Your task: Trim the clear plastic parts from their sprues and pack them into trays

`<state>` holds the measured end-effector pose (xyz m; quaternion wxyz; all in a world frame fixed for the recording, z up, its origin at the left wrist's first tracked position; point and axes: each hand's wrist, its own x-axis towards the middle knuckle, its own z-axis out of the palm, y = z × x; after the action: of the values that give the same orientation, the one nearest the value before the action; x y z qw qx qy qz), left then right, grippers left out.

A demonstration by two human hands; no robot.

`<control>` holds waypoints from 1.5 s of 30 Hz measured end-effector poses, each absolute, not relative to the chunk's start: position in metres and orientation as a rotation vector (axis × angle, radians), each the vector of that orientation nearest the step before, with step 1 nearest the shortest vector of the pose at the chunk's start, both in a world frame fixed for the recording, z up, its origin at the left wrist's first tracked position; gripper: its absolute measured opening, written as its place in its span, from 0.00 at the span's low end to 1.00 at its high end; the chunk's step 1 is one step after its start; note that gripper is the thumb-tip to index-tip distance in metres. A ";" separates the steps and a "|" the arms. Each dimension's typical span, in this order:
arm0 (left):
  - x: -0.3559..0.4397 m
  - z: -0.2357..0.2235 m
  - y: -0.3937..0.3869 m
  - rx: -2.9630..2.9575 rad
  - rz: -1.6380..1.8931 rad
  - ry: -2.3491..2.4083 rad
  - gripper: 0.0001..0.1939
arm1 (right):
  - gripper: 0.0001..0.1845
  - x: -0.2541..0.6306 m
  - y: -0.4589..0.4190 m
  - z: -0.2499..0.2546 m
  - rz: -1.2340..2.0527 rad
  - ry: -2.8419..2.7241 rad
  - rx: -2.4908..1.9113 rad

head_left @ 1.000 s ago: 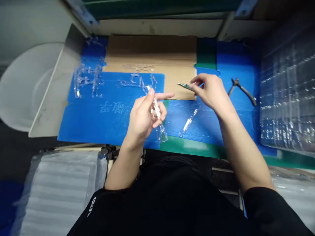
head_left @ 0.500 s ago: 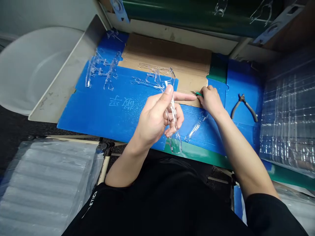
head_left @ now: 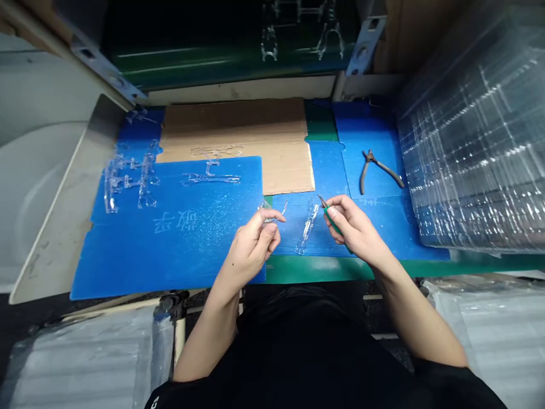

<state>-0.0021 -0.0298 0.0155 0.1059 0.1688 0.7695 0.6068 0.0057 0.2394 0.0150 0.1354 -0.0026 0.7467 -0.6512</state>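
While the left grip [head_left: 259,241] is curled nearly closed, thumb against the bent index finger, it has hold of a clear part [head_left: 285,208] that pokes out past the fingertips; the rest of that part is mostly hidden by the fingers. To its right, the right grip [head_left: 347,227] is closed around the green handle of a knife [head_left: 334,220], whose thin tip points away from the person and toward the left.

Between the two grips, a clear strip [head_left: 307,228] lies slantwise on the blue-covered counter [head_left: 321,270], its far end near the knife tip. Beyond and to the left of the left grip, a clear piece [head_left: 213,178] lies across the edge of a blue sheet [head_left: 200,238] and the cardboard [head_left: 234,128]. Farther left is a larger clear frame [head_left: 147,176], with a white tub [head_left: 34,193] past the side panel [head_left: 63,193].

Beyond the right grip and to its right, pliers [head_left: 372,161] lie with their handles spread. Farther right stands a stack [head_left: 477,176] in shiny clear wrap.
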 end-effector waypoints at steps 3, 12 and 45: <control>0.000 0.022 -0.017 0.870 1.711 2.483 0.09 | 0.12 0.030 0.249 0.025 -1.844 2.268 -0.013; 0.007 0.024 0.000 1.104 1.690 2.638 0.13 | 0.10 0.062 0.260 0.048 -1.524 2.770 -0.359; 0.016 0.045 0.004 1.404 1.147 2.977 0.07 | 0.17 0.084 0.250 0.065 -0.981 3.140 -0.785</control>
<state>0.0159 0.0036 0.0445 -0.1711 0.3968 0.8415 0.3241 0.0838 0.2500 0.0650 -0.1198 -0.2303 0.9218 -0.2879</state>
